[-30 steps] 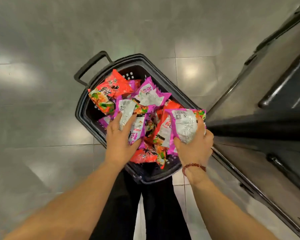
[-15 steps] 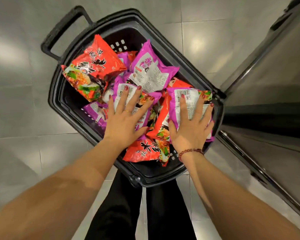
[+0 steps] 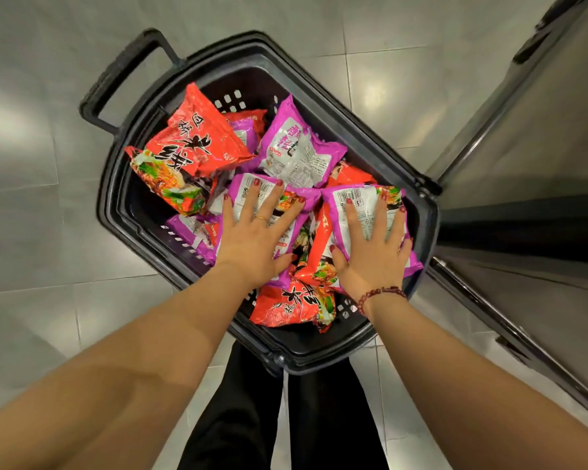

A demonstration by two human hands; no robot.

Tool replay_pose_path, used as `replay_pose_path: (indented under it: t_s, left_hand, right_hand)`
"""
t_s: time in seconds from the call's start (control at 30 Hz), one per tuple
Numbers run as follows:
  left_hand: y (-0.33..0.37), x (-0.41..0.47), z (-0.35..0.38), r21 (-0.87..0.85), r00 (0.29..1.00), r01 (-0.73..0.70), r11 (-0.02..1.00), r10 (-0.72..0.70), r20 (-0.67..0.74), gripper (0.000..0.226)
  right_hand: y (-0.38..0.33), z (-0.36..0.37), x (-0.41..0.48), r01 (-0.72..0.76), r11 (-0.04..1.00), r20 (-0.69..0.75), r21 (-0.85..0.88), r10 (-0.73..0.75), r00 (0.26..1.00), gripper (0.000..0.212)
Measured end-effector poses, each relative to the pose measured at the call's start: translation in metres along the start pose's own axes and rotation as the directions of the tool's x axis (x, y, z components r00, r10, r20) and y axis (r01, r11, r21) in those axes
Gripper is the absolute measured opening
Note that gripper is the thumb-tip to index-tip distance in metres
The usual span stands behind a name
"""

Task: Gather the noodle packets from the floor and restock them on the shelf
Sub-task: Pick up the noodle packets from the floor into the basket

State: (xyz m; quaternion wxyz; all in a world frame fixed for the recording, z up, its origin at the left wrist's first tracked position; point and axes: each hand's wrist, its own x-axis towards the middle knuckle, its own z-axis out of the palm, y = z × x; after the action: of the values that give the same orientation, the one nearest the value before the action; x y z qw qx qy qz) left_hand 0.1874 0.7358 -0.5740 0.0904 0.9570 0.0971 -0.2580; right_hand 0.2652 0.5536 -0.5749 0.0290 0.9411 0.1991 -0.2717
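Right hand (image 3: 374, 256) now presses its packet (image 3: 364, 200) down (into basket (image 3: 111, 205)).

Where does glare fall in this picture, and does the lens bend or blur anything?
Head view: lamp glare makes soft white patches on the floor tiles beyond the basket and glints on the red packet; the wide lens swells the arms toward the bottom corners; the left hand and right hand look sharp.

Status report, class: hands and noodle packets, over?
Left hand flat on centre purple packet, right hand on right purple packet. Pile in basket. Nothing blocking.
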Motion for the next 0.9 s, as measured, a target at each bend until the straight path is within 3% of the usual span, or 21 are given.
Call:
replay_pose_path:
  t_s: [0.23,0.47,0.63,0.9]
  left_hand:
    - [0.003,-0.042,-0.057,-0.156,0.962,-0.204,0.966,0.169,-0.215,0.064]
    - [0.025,-0.117,-0.149,-0.144,0.931,-0.323,0.935,0.287,-0.227,0.048]
    - [0.058,-0.165,-0.192,-0.186,0.898,-0.385,0.904,0.321,-0.299,0.049]
    - [0.131,-0.221,-0.210,-0.104,0.795,-0.584,0.805,0.541,-0.276,0.043]
  right_hand:
    - [-0.006,-0.053,-0.047,0.049,0.993,-0.174,0.111,-0.029,0.984,0.060]
    - [-0.012,-0.128,-0.147,0.057,0.973,-0.269,0.223,0.005,0.963,0.050]
    - [0.002,-0.154,-0.229,0.005,0.964,-0.400,0.265,0.105,0.910,0.034]
    - [0.029,-0.153,-0.326,-0.175,0.898,-0.393,0.403,0.342,0.854,0.030]
